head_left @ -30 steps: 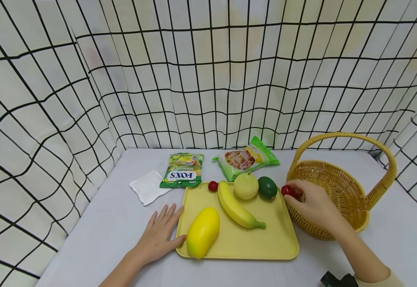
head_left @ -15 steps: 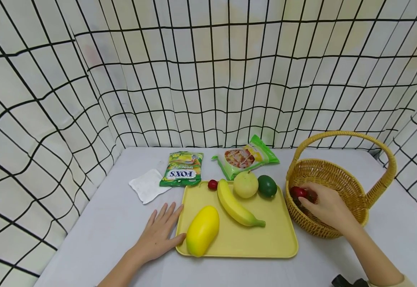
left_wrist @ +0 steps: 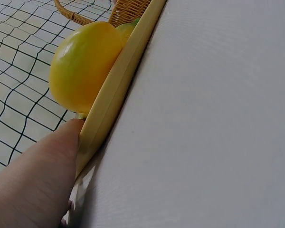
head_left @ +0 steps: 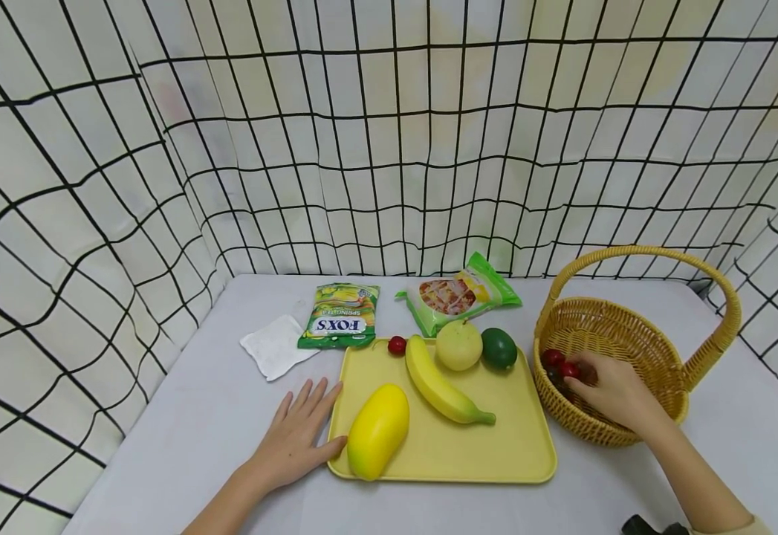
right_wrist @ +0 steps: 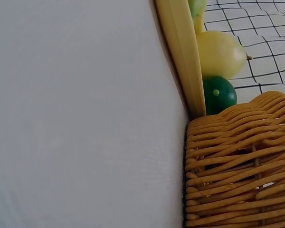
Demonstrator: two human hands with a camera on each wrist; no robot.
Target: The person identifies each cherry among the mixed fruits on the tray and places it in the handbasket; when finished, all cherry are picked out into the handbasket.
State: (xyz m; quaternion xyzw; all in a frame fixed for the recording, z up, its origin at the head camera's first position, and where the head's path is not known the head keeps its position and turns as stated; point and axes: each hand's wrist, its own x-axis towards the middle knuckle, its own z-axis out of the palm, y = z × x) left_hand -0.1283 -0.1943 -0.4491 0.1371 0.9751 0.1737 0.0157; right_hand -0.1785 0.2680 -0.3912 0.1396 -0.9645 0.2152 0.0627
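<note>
Inside the wicker basket (head_left: pixel 629 327), at its left side, my right hand (head_left: pixel 605 386) pinches a small red cherry (head_left: pixel 568 370). Another red cherry (head_left: pixel 552 358) lies just left of those fingertips, by the basket wall. A darker red piece is partly covered by the fingers. The right wrist view has only the basket's outer weave (right_wrist: pixel 242 166), with the hand hidden. My left hand (head_left: pixel 298 435) rests flat with fingers spread on the table, its thumb touching the left rim of the yellow tray (head_left: pixel 462 461). Next to that thumb lies a yellow mango (head_left: pixel 378 431).
On the tray lie a banana (head_left: pixel 442 386), a pale round fruit (head_left: pixel 458 345), a dark green fruit (head_left: pixel 498 348) and a cherry (head_left: pixel 397 345). Behind are a FOX'S packet (head_left: pixel 340 316), a green snack bag (head_left: pixel 458 293) and a white tissue (head_left: pixel 278 348). Black-lined cloth walls enclose the table.
My right hand has moved from the tray's right edge down into the basket with the red cherries, then slightly right, leaving one cherry apart from the fingers. The left hand stays put.
</note>
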